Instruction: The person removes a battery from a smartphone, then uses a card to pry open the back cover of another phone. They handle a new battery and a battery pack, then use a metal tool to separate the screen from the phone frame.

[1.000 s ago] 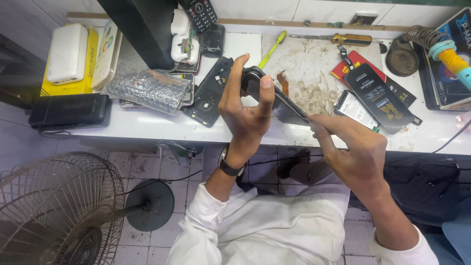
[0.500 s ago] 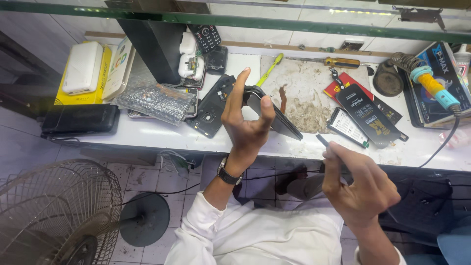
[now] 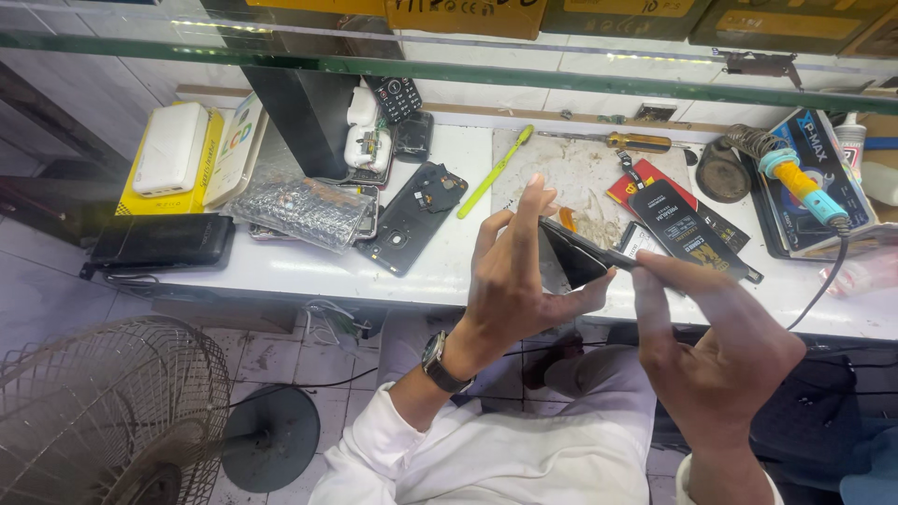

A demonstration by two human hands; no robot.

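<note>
A: Where is the phone [image 3: 572, 254]?

B: Up in front of the chest, over the near edge of the white counter [image 3: 449, 271]. The left hand [image 3: 513, 281] grips it edge-on, thumb under, fingers raised along its far side.

A: And the right hand [image 3: 716, 341]?

B: Its index finger and thumb close on the phone's right end. There may be a thin tool between them, but I cannot tell.

A: How far along does the work look?

B: Midway, I'd judge. A black back cover [image 3: 412, 217] lies on the counter well apart from the hands, so some opening up looks done. The phone is not whole, and nothing looks reassembled.

A: What else lies about?

B: A green-handled tool [image 3: 496, 172] and a yellow-handled screwdriver [image 3: 625, 141] on the scuffed work mat [image 3: 580, 178], a soldering iron [image 3: 795, 180] to the right, black flat packets [image 3: 687, 229] just beyond the phone, and a fan [image 3: 103, 411] on the floor.
</note>
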